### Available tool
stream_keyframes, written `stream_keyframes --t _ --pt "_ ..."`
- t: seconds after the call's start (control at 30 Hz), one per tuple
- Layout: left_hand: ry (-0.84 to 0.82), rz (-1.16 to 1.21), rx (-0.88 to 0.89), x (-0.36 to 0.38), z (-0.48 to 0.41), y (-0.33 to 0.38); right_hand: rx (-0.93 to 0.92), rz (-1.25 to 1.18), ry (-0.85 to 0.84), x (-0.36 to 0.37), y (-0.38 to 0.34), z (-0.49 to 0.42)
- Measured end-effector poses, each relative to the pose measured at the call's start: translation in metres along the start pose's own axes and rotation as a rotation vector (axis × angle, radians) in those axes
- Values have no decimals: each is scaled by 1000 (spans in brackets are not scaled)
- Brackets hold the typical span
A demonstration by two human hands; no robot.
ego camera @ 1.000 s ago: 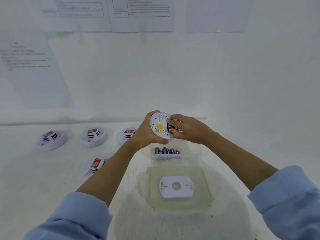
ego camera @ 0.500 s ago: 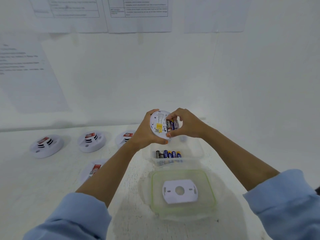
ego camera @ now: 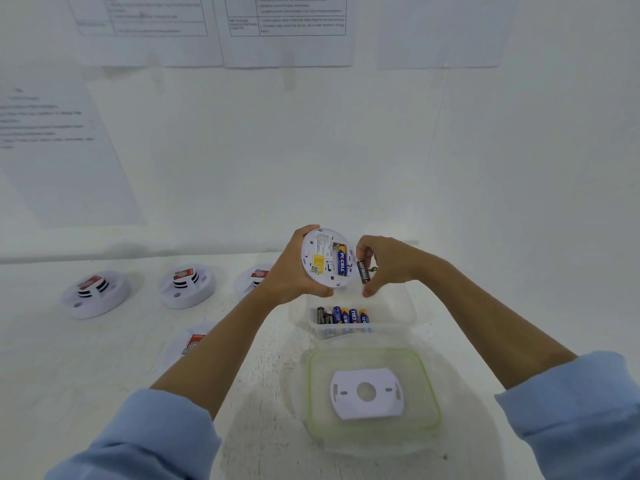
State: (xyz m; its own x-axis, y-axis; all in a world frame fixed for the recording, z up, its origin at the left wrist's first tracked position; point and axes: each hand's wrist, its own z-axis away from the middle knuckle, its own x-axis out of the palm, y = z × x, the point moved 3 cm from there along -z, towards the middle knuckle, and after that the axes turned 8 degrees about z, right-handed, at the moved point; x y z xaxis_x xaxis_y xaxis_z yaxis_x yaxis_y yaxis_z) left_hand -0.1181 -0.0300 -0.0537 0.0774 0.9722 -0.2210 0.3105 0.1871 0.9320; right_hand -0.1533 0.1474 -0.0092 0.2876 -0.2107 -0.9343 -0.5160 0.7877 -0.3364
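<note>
The left hand point(ego camera: 289, 273) grips a round white smoke detector point(ego camera: 320, 251) by its rim, with the thumb at the lower edge and the fingers curled behind. It holds the detector up off the table point(ego camera: 69, 375), back turned toward the camera. The battery bay is open, and a blue battery point(ego camera: 341, 262) sits upright in it beside a yellow label. Just right of the detector, the right hand point(ego camera: 389, 265) pinches a dark battery point(ego camera: 363, 271) between its thumb and curled fingers. This battery stands nearly upright, close to the detector's right edge. I cannot tell whether the two touch.

Directly below both hands, a clear box point(ego camera: 410, 315) stands on the table. Loose batteries point(ego camera: 346, 316) are lined up side by side inside it, some blue and yellow, some dark. Nearer the person than the box lies a clear lid point(ego camera: 311, 375) with a green rim. A flat white mounting plate point(ego camera: 367, 393) with a round hole rests on the lid.

To the left of the left hand, other detectors point(ego camera: 95, 294) lie on the table. Three sit in a row and one is closer in, partly hidden behind the left forearm. Each shows a red label. Beyond the hands, printed sheets point(ego camera: 287, 29) hang on the white wall point(ego camera: 346, 150), and their text is too blurred to read.
</note>
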Motion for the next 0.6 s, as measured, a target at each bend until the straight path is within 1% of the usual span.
stream_keyframes --t 0.17,0.27,0.37,0.43,0.53,0.57,0.6 --pt "-5 -38 4 1 0 -5 59 192 -163 16 7 2" --pt "-5 -70 8 2 0 -8 73 236 -223 23 7 0" --pt "2 -72 12 2 0 -9 72 231 -244 21 4 0" --pt "12 -62 13 1 -1 -9 67 202 -162 11 2 -1" --pt "25 -40 19 0 -2 -9 66 25 115 -8 0 -2" --pt "27 -34 23 0 -2 -9 59 -44 185 -11 -3 -2" --pt "30 -28 30 1 -3 -8 42 -92 215 -11 -6 -4"
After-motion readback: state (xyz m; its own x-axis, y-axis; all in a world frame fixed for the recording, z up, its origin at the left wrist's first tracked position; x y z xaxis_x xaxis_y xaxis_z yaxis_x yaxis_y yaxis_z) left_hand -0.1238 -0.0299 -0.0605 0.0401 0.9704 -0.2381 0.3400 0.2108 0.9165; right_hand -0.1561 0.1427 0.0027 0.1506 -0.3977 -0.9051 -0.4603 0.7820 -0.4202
